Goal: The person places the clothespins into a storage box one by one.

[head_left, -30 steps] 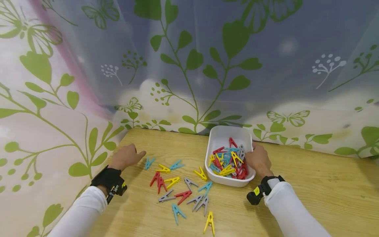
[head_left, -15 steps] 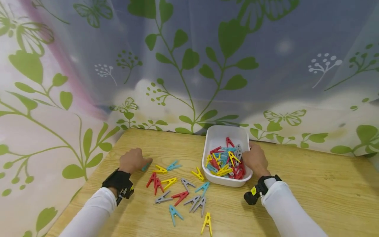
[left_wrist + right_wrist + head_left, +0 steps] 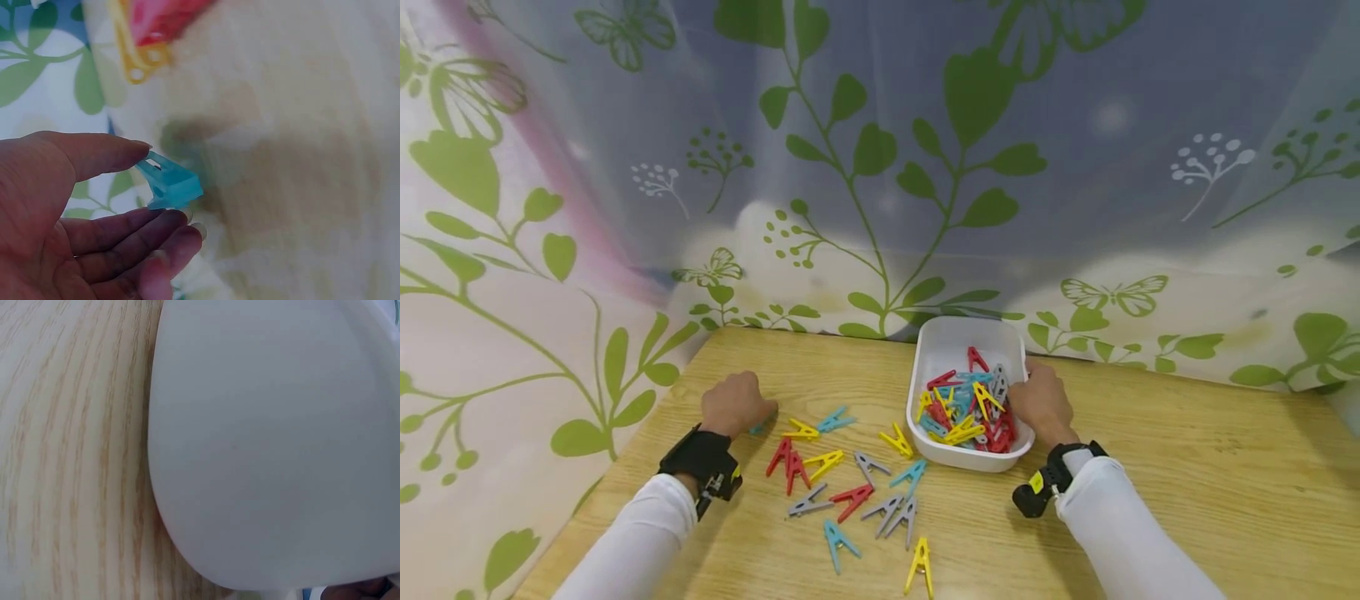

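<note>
My left hand (image 3: 733, 406) is low over the left part of the wooden table. In the left wrist view its thumb and fingers pinch a light-blue clothespin (image 3: 175, 187). The head view shows only a sliver of that clothespin, since the hand covers the rest. On the right, my right hand (image 3: 1043, 404) grips the side rim of a white plastic tub (image 3: 951, 343). Red, yellow, blue and grey clothespins (image 3: 961, 430) lie heaped inside it. The tub's smooth outer wall (image 3: 269, 444) fills most of the right wrist view, where the hand barely shows at the bottom corner.
Between hand and tub, several loose clothespins lie scattered, among them a red one (image 3: 853, 501), a yellow one (image 3: 920, 567) and a blue one (image 3: 838, 544). Behind the table (image 3: 1210, 475) hangs a leaf-patterned curtain (image 3: 880, 208), which also borders the left side.
My left hand has moved right onto the blue clothespin and now pinches it. My right hand stays on the tub's rim. The head view has shifted slightly.
</note>
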`<state>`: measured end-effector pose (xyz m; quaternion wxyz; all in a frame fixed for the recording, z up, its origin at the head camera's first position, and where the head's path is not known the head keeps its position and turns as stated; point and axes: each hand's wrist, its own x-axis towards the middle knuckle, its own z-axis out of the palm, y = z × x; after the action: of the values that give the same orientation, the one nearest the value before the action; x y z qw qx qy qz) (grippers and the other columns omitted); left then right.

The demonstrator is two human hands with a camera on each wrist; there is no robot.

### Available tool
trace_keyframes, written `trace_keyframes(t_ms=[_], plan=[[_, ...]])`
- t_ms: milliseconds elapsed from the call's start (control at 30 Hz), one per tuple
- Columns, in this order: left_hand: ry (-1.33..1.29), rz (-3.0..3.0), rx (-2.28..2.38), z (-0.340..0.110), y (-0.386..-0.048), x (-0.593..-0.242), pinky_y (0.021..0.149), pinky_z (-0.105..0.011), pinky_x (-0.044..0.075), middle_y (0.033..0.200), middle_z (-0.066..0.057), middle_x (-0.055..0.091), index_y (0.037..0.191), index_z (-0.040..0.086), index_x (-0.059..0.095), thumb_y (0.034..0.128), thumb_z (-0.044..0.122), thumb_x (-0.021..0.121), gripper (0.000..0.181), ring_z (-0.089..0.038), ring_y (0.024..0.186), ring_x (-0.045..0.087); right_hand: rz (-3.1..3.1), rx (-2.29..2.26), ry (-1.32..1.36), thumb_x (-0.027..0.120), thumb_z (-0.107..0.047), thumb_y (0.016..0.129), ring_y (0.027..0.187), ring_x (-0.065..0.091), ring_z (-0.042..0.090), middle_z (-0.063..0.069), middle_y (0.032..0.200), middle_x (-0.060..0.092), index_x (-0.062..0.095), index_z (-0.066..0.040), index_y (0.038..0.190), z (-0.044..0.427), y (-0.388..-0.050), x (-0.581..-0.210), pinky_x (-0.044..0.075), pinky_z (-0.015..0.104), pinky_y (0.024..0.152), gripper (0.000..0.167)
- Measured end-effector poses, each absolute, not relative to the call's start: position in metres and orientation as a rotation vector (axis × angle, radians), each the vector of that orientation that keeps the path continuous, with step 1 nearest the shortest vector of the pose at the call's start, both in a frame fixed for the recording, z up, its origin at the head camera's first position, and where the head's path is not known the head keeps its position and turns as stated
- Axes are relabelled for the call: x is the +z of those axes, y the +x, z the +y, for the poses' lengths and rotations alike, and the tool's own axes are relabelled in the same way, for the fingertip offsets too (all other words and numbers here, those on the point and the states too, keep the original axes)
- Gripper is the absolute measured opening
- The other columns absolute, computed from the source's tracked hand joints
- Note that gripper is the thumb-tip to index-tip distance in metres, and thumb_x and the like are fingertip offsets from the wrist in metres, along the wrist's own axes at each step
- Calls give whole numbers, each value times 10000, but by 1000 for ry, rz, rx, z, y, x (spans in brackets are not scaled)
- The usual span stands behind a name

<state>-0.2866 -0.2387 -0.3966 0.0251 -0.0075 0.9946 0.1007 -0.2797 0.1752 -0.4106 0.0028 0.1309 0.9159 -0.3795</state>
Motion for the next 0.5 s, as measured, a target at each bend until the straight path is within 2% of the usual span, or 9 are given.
trace_keyframes(t_ms=[267,367,500], plan=[[77,3082,405,-200,-300,-372,462,-297,154,507,33,244,531,177,395,881,369,661,480,-123,452,200,2859,-1226,419,467,-60,905,1037,591,389,267,1227,565,431,-8,1400,175,-280,-411,493,493,749,499],[160,3069,527,-173,-305,-359,473,-304,223,556,19,389,645,153,540,884,394,662,360,-140,479,307,2859,-1228,420,466,-53,902,1039,590,391,267,1225,567,432,-10,1401,175,-279,-410,491,499,749,502],[300,3036,680,-132,-310,-340,565,-337,382,785,-38,609,956,107,667,882,406,669,309,-183,632,522,2859,-1232,425,468,-53,901,1041,594,388,260,1224,573,426,-18,1412,174,-279,-409,492,508,757,514]])
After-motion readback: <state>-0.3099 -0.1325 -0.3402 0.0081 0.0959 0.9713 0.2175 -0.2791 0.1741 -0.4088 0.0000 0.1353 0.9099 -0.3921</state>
